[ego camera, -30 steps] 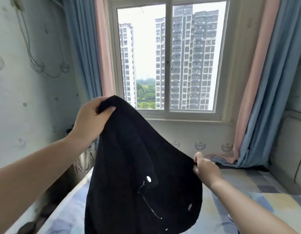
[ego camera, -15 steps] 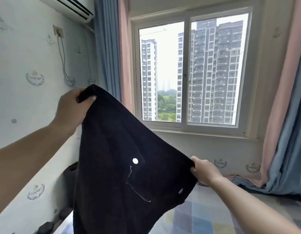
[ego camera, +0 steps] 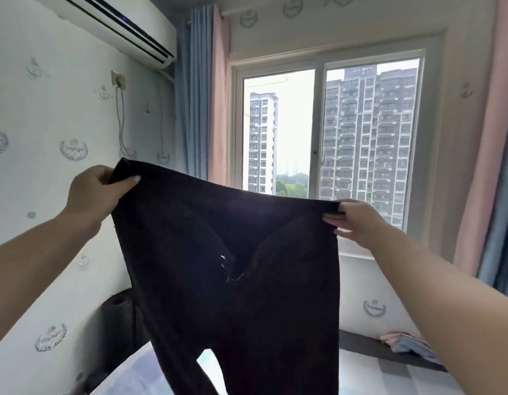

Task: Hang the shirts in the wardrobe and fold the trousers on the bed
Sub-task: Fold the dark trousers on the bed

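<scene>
A pair of black trousers [ego camera: 233,280] hangs spread out in front of me, waistband up and stretched wide, its two legs dropping out of the bottom of the view. My left hand [ego camera: 96,192] grips the waistband's left corner at the upper left. My right hand [ego camera: 358,220] pinches the waistband's right corner, a little lower. The open fly with a small metal button shows at the middle. Below the trousers lies the bed [ego camera: 389,374] with a pale patterned sheet. No wardrobe or shirts are in view.
A window [ego camera: 329,138] with blue and pink curtains [ego camera: 201,95] faces me. An air conditioner [ego camera: 110,24] hangs on the left wall above a socket with a cable. A dark rolled object [ego camera: 119,312] stands between wall and bed. Curtain ends [ego camera: 406,342] lie on the bed's far right.
Both hands have risen and moved apart, pulling the waistband taut and level. The trousers now hang full width, and my view has tilted upward.
</scene>
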